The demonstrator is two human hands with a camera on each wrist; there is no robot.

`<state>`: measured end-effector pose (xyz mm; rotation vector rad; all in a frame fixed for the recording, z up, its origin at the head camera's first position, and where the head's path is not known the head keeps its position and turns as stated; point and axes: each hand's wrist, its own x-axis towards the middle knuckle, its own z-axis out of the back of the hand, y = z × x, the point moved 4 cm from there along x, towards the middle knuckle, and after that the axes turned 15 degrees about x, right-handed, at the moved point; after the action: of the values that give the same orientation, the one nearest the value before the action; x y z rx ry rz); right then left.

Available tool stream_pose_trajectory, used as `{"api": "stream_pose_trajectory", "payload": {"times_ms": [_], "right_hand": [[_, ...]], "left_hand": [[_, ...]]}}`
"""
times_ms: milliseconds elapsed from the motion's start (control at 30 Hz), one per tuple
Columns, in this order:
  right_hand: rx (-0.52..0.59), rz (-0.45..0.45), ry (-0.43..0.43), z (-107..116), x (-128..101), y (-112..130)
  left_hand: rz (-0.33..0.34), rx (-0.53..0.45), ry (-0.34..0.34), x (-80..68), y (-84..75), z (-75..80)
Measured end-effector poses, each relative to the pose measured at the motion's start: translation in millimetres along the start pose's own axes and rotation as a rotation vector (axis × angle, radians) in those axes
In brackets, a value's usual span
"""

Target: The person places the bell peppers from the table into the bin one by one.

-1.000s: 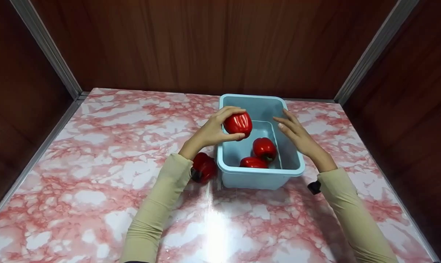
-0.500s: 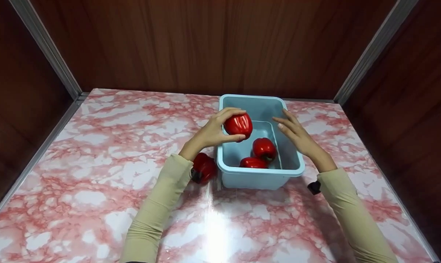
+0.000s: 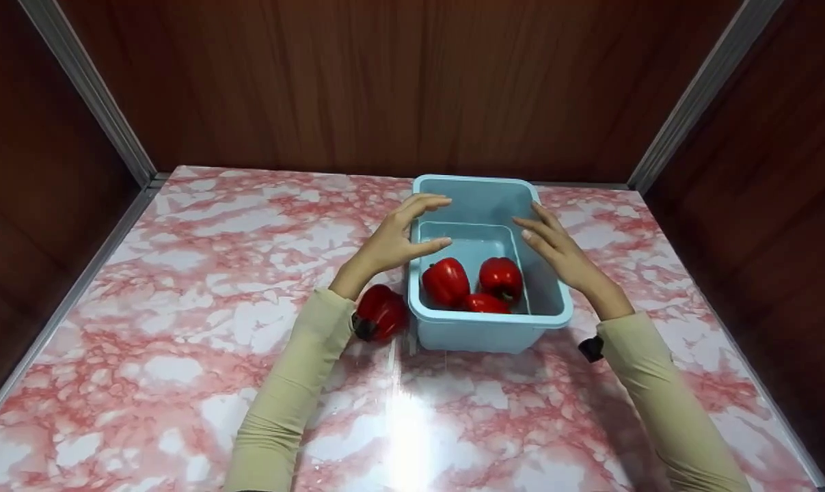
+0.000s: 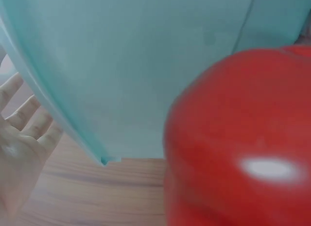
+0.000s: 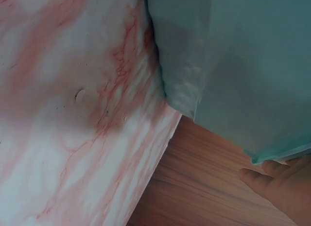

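Blue bin (image 3: 491,328) holding three red peppers (image 3: 446,281); left hand (image 3: 391,239) and right hand (image 3: 562,253) empty above; fourth pepper (image 3: 381,312) on counter (image 3: 180,342).

My left hand (image 3: 393,240) is empty, fingers loosely spread and slightly bent, thumb below them, palm turned right. My right hand (image 3: 561,256) faces it, fingers straight and relaxed, palm turned left. Both forearms reach forward in beige sleeves (image 3: 289,389), well apart at the elbows.

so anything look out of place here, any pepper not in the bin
Yes, one red pepper lies on the table, against the blue bin's left outer wall, while three peppers sit inside. Nothing looks spilled or damaged.
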<state>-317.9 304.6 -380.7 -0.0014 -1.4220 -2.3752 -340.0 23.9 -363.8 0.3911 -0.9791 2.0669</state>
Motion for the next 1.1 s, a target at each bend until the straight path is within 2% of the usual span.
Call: {"api": "stream_pose_trajectory", "payload": {"times_ms": [433, 700, 767, 1000, 1100], "right_hand": [[-0.004, -0.018, -0.001, -0.5, 0.4, 1.4], [0.038, -0.014, 0.018, -6.2, -8.1, 32.2], [0.036, -0.018, 0.018, -6.0, -7.4, 29.9], [0.020, -0.022, -0.004, -1.3, -0.3, 1.2], [0.027, -0.018, -0.010, -0.9, -0.3, -0.4]], "left_hand": [[0.062, 0.033, 0.013, -11.4, 10.9, 3.2], [0.048, 0.037, 0.010, -13.6, 12.4, 4.0], [0.052, 0.037, 0.007, -14.4, 10.1, 5.0], [0.055, 0.035, 0.009, -18.8, -18.8, 22.6], [0.047, 0.037, 0.002, -19.3, -8.8, 19.3]]}}
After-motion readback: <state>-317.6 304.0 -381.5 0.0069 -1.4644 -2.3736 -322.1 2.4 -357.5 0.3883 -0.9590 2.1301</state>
